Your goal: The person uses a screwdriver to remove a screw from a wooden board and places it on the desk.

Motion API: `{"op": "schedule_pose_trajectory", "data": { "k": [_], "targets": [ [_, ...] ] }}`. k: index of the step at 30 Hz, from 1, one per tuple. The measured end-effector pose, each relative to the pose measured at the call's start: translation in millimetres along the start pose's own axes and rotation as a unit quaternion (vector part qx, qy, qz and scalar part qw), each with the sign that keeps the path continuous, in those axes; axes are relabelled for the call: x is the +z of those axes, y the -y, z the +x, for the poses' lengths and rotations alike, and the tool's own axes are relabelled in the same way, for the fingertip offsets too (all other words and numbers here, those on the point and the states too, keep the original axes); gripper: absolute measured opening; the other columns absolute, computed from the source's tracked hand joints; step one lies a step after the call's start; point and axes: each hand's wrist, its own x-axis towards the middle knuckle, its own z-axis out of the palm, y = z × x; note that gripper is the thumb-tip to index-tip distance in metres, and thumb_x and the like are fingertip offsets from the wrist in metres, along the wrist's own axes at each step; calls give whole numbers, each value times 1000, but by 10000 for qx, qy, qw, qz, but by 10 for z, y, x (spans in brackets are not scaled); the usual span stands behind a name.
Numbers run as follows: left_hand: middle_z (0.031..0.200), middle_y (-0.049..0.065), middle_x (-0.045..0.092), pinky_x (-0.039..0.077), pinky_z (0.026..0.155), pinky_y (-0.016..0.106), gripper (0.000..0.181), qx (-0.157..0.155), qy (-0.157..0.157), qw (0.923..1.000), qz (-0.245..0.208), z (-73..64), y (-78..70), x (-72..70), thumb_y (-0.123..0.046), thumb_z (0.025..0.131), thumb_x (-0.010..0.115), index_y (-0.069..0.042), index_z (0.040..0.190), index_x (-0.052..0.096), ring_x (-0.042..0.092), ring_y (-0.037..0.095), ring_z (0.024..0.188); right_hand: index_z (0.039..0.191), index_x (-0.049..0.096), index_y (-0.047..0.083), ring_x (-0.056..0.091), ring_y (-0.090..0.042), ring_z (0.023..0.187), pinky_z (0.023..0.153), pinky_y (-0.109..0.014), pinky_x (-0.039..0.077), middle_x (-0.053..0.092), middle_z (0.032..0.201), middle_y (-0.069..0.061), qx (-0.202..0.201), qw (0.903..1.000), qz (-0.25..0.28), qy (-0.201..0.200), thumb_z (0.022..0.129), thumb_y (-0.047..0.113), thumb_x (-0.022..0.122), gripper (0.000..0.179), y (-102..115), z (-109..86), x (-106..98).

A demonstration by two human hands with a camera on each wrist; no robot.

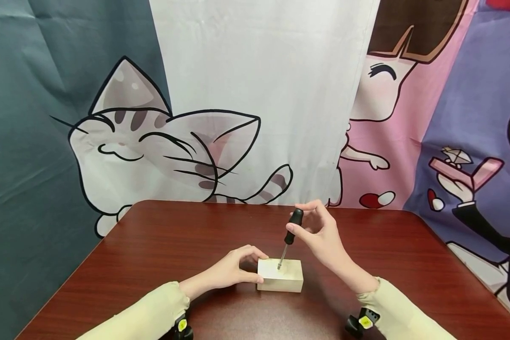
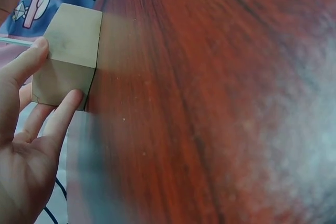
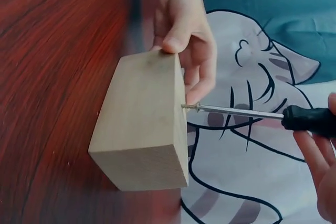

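Note:
A pale wooden block (image 1: 280,285) lies on the table, its long side toward me. My left hand (image 1: 234,267) holds it by its left end, the thumb near the front edge and the fingers behind; in the left wrist view fingertips press against the end of the block (image 2: 72,34). My right hand (image 1: 323,233) pinches the black handle of a screwdriver (image 1: 295,224) between thumb and fingers. The screwdriver leans slightly, its metal shaft running down to the block's top. In the right wrist view the tip meets a brass-coloured screw (image 3: 190,107) standing partly out of the wood.
The block rests on a dark red-brown wooden table (image 1: 187,231) with rounded far corners. Behind the table hangs a cloth (image 1: 259,61) printed with a cartoon cat and figures. Dark cables (image 2: 61,188) show below the table edge in the left wrist view.

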Motion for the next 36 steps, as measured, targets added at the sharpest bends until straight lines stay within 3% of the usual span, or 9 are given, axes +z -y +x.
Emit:
{"op": "schedule_pose_trajectory", "data": {
  "k": [3, 8, 11, 13, 18, 21, 26, 31, 36],
  "targets": [
    [118, -1, 65, 51, 94, 27, 44, -21, 9, 10000, -42, 0, 7, 5, -29, 82, 81, -21, 122, 63, 63, 7, 102, 127, 54, 6, 72, -19, 94, 73, -32, 60, 72, 110, 4, -161, 9977, 433, 495, 89, 0, 69, 41, -37, 14, -42],
    [116, -3, 64, 51, 93, 25, 44, -76, 13, 9999, -77, 5, 5, 11, -29, 82, 82, -22, 122, 63, 64, 5, 102, 138, 41, 0, 68, -28, 108, 82, -37, 59, 67, 124, -6, -630, 9855, 907, 1290, 97, -6, 53, 43, -83, 9, -70],
    [116, -1, 64, 51, 93, 26, 43, -27, -18, 10000, -44, 2, 9, 16, -29, 83, 81, -21, 122, 63, 64, 6, 101, 138, 37, -4, 68, -23, 110, 84, -35, 59, 65, 126, -10, -883, 9863, 694, 1208, 97, -9, 51, 43, -98, -18, -35],
    [116, 1, 64, 51, 94, 27, 43, -18, -36, 10000, -47, 1, 10, 21, -28, 83, 81, -20, 121, 64, 64, 7, 102, 135, 41, -2, 69, -17, 109, 83, -31, 59, 65, 125, -11, -963, 9907, 335, 905, 95, -8, 56, 43, -94, -42, -1],
    [117, 3, 65, 52, 95, 30, 43, 17, -77, 9999, -90, -1, 7, 29, -28, 83, 81, -18, 121, 64, 64, 10, 102, 123, 55, 10, 68, -3, 79, 64, -21, 55, 68, 104, -5, -812, 9944, -679, 19, 85, 3, 75, 44, -31, -63, 58],
    [116, 4, 65, 52, 95, 31, 43, 13, -97, 9999, -106, 0, 4, 25, -28, 83, 81, -17, 120, 64, 64, 11, 102, 120, 59, 14, 67, -7, 67, 61, -22, 55, 67, 92, -6, -633, 9951, -749, -144, 82, 6, 79, 44, 29, -48, 60],
    [117, 3, 65, 52, 95, 32, 43, -55, -65, 9999, -100, -2, -2, 17, -28, 83, 81, -18, 121, 64, 64, 11, 103, 122, 62, 15, 71, -12, 74, 67, -24, 57, 72, 99, -8, -306, 9989, -343, -30, 83, 6, 78, 43, 58, -30, 22],
    [116, 3, 65, 52, 95, 32, 43, -100, -34, 9999, -131, -6, 4, 17, -28, 83, 81, -19, 121, 64, 64, 10, 103, 129, 58, 10, 74, -19, 95, 77, -31, 60, 73, 109, -4, -279, 9978, 318, 508, 90, 2, 69, 41, -13, 2, -17],
    [117, 3, 65, 51, 95, 30, 43, -63, -67, 9999, -113, -2, 18, 21, -28, 83, 81, -18, 121, 64, 64, 10, 103, 132, 51, 4, 73, -23, 103, 83, -39, 59, 66, 117, -27, -424, 9886, 935, 1101, 96, -3, 58, 38, -55, 41, -28]
  ]
}}
